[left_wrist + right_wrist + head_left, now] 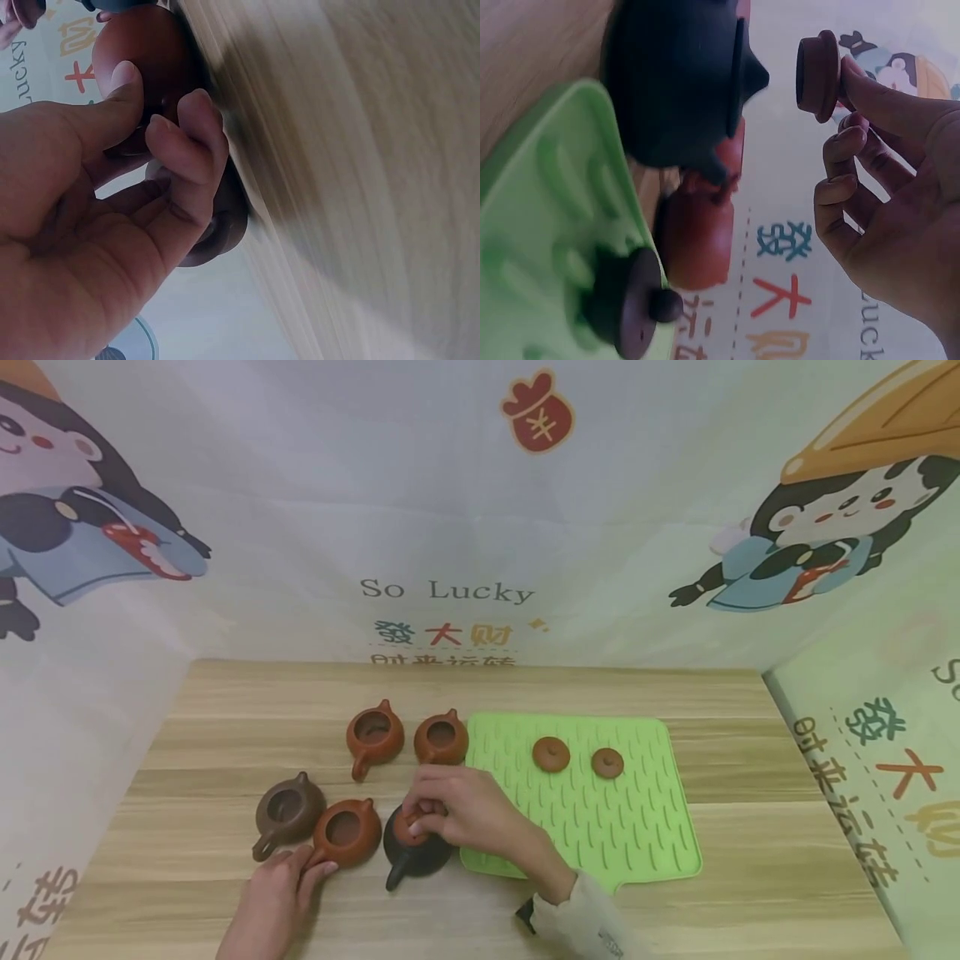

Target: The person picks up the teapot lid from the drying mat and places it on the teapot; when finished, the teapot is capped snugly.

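My right hand (pixel 461 806) pinches a small reddish-brown teapot lid (pixel 821 75) between thumb and fingers. In the head view the lid overlaps the black teapot (pixel 431 857); the right wrist view shows it apart from that pot, which has its own lid (pixel 742 79) on. My left hand (pixel 273 885) holds the handle side of an orange-red clay teapot (pixel 367 850), whose top is uncovered. In the left wrist view the thumb lies against this pot's body (pixel 142 45), and curled fingers partly hide the handle.
A dark brown lidless teapot (pixel 307 822) stands at the left. Two more lidless reddish teapots, one larger (pixel 386 747) and one smaller (pixel 452 749), stand farther back. On a green ridged mat (pixel 645 827) at the right lie a larger lid (pixel 551 754) and a smaller lid (pixel 607 763).
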`<state>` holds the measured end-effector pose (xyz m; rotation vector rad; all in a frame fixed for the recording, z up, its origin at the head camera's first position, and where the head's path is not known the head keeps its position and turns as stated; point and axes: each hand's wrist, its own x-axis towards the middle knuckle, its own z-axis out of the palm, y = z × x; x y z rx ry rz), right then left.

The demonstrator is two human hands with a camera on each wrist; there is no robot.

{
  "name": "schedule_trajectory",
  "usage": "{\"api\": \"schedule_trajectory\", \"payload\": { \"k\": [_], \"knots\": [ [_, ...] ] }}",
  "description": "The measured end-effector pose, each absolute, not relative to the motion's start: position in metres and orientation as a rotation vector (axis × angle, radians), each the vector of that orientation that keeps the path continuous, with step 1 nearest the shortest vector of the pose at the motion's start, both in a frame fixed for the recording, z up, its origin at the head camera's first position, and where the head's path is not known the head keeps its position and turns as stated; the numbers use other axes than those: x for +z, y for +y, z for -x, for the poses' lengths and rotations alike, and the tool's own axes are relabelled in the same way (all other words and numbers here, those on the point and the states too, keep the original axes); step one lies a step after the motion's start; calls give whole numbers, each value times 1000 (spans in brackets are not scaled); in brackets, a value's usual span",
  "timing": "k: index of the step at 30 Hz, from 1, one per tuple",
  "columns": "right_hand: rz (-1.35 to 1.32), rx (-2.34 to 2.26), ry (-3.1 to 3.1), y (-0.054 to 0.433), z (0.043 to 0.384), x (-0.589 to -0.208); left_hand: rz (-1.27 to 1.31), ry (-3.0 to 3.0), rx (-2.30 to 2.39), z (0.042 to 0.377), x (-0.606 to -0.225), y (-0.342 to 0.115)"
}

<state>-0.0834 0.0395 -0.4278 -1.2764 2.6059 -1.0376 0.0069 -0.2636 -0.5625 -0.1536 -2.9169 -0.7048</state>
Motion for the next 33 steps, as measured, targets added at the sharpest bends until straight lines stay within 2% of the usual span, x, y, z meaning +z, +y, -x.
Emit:
{"api": "schedule_trajectory", "payload": {
  "k": [17,33],
  "knots": [
    [1294,-1083,2651,-3,94,-437,190,-2860,-675,-6,-569,-266],
    [1122,-1033,2770,-35,92,-449,123,-2955,-708,-6,-559,-264]
  ]
}}
